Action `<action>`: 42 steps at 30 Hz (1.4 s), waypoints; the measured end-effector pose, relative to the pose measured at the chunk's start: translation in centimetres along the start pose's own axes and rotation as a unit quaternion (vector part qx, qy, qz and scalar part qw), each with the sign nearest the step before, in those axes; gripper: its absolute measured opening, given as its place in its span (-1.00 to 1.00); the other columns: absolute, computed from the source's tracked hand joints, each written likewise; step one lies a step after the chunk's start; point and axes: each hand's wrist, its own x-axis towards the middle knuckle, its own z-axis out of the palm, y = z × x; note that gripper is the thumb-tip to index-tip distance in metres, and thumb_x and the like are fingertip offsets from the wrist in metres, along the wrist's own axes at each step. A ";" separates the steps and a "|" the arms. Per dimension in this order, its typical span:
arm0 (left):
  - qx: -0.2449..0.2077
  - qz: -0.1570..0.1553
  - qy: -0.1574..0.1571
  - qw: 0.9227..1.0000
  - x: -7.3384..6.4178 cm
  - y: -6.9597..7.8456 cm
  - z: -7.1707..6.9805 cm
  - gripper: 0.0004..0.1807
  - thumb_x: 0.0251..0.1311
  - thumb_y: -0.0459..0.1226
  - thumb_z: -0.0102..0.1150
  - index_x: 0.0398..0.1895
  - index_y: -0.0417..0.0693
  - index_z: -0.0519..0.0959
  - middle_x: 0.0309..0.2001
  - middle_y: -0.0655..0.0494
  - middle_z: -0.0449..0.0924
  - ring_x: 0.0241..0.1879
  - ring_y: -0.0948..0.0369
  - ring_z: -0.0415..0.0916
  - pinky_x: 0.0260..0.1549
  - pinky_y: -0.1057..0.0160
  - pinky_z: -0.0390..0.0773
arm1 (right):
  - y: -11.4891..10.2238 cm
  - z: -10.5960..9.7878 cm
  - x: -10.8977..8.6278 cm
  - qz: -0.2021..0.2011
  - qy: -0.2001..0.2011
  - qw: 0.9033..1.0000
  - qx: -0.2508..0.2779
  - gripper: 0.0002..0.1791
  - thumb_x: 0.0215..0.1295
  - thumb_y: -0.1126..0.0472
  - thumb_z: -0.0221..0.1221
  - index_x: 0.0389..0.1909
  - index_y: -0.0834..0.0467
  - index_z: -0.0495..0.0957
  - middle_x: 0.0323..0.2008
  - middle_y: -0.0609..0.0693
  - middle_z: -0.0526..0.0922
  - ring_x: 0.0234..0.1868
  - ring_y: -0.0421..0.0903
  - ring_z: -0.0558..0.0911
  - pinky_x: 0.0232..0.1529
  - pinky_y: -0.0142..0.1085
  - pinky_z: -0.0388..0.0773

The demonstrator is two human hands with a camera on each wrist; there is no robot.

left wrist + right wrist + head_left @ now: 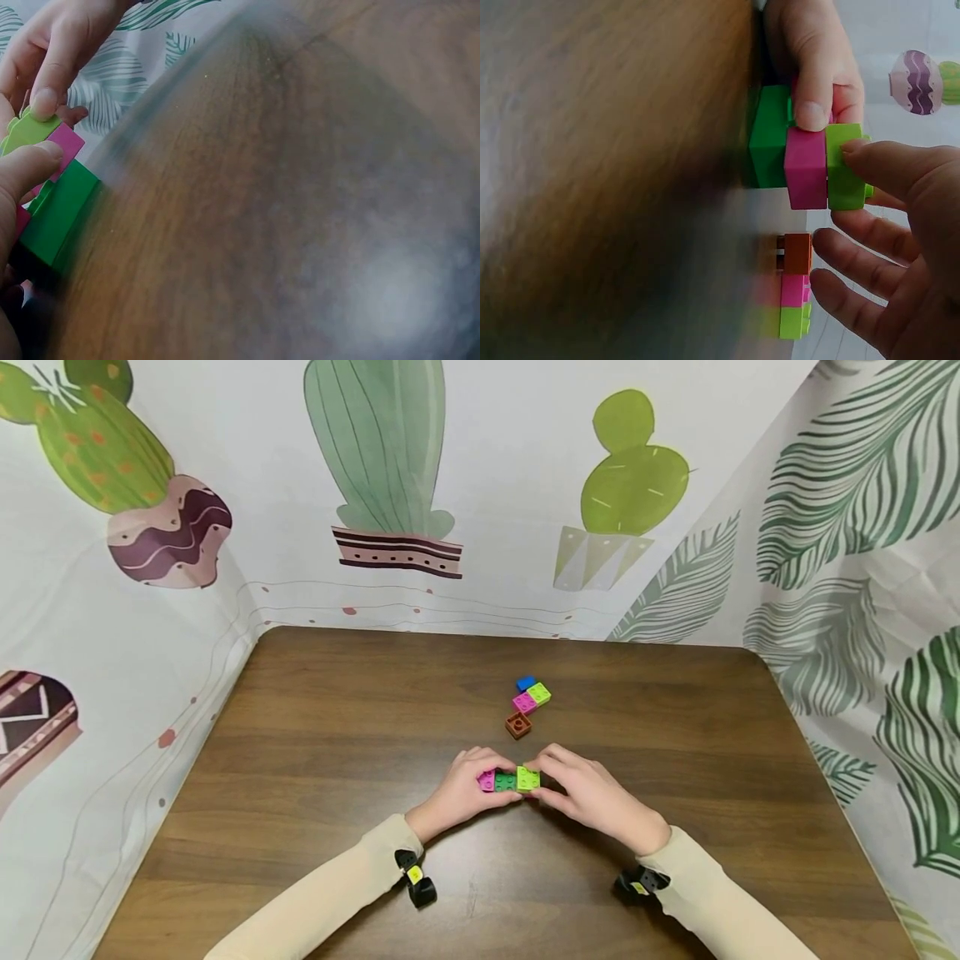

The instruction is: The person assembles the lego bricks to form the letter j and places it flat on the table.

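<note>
My left hand (468, 787) grips a small stack of toy building bricks low over the wooden table. The stack has a long green brick (769, 142) at the bottom, with a pink brick (487, 781) at its left end and another pink brick (806, 171) at its right end. On top of that right pink brick sits a lime brick (528, 778), which my right hand (596, 797) pinches between thumb and index finger. A thin line shows between lime and pink in the right wrist view. My left thumb (37, 161) presses the side of the right pink brick.
Beyond the hands lie loose bricks: a brown one (518, 725) with its hollow underside up, a pink one (524, 702), a lime one (538, 694) and a blue one (527, 683). A printed cloth (510, 460) hangs behind the table (360, 693).
</note>
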 end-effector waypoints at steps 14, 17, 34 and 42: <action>-0.006 -0.002 -0.001 1.000 0.0 -0.2 0.1 -0.63 0.09 -0.09 0.59 -0.05 0.08 0.73 -0.13 0.23 0.70 -0.09 0.24 0.52 0.01 0.07 0.39 | -0.5 -0.2 0.1 -0.002 -0.003 0.998 -0.059 -0.66 0.30 0.09 0.44 0.01 0.08 0.62 -0.13 -0.07 0.57 -0.37 -0.23 0.52 -0.38 -0.33 0.57; -0.006 -0.003 0.000 1.000 -0.1 -0.2 0.2 -0.62 0.08 -0.08 0.60 -0.05 0.08 0.74 -0.12 0.22 0.71 -0.08 0.23 0.53 0.02 0.05 0.40 | -0.6 -0.1 0.1 -0.007 -0.004 0.998 -0.064 -0.67 0.32 0.07 0.43 0.01 0.08 0.62 -0.13 -0.05 0.57 -0.37 -0.22 0.52 -0.38 -0.31 0.57; -0.013 0.000 0.006 1.000 -0.3 0.0 0.0 -0.60 0.08 -0.10 0.60 0.00 0.07 0.77 -0.10 0.22 0.73 -0.05 0.23 0.57 0.01 0.08 0.39 | -0.7 0.4 -0.2 -0.015 0.025 0.998 -0.062 -0.70 0.33 0.13 0.42 0.01 0.08 0.62 -0.12 -0.11 0.55 -0.41 -0.26 0.54 -0.42 -0.31 0.56; -0.016 -0.002 0.007 1.000 -0.2 0.0 0.1 -0.59 0.06 -0.11 0.61 0.00 0.05 0.78 -0.09 0.20 0.74 -0.04 0.22 0.57 0.05 0.06 0.39 | -0.3 1.0 -0.8 0.003 0.042 0.999 -0.034 -0.63 0.35 0.12 0.40 0.12 0.09 0.61 -0.04 -0.08 0.62 -0.29 -0.18 0.67 -0.29 -0.22 0.67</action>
